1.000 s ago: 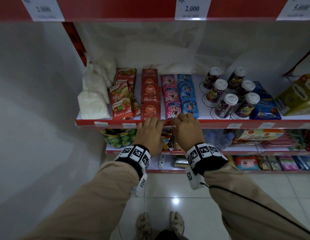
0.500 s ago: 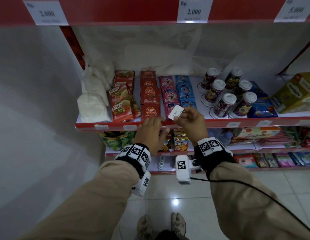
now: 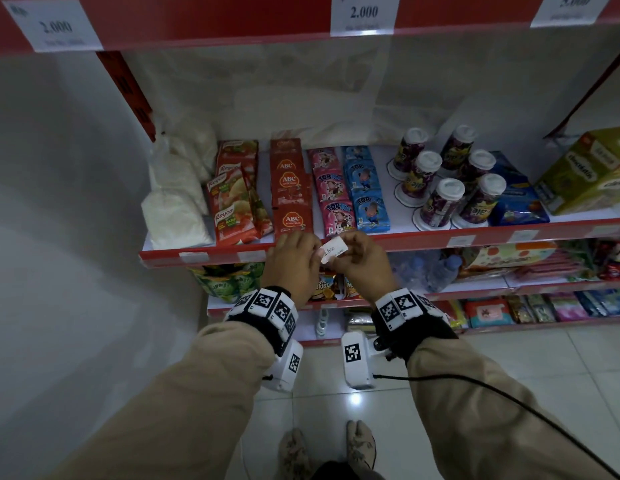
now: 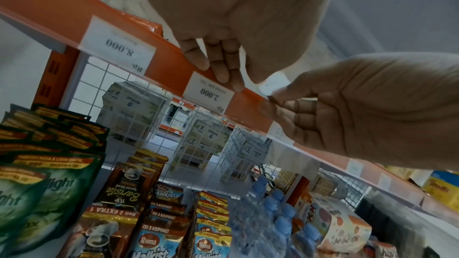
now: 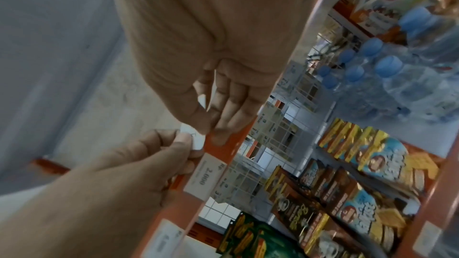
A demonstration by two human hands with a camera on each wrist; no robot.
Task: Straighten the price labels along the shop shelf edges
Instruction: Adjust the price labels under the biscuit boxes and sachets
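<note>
A small white price label (image 3: 333, 249) marked 1.500 is out of the red shelf-edge strip (image 3: 422, 239) and tilted just in front of it. My right hand (image 3: 343, 252) pinches its right part between thumb and fingers. My left hand (image 3: 313, 251) holds its left end. In the left wrist view the other fingers (image 4: 221, 70) of the left hand rest on the strip above a seated 2.000 label (image 4: 208, 93), and the loose label (image 4: 273, 83) shows beside them. In the right wrist view the loose label (image 5: 196, 140) runs between both pinches.
Further labels (image 3: 194, 257) (image 3: 459, 240) sit in the same strip. Sachets (image 3: 291, 188), white bags (image 3: 176, 216) and cups (image 3: 440, 202) fill the shelf behind. An upper shelf edge (image 3: 197, 26) carries large labels. A white wall (image 3: 59, 237) closes the left side; lower shelves hold bottles (image 3: 436, 268).
The right hand pulled the label out of the strip and lifted it; now it has come down again and the left hand has taken its left end.
</note>
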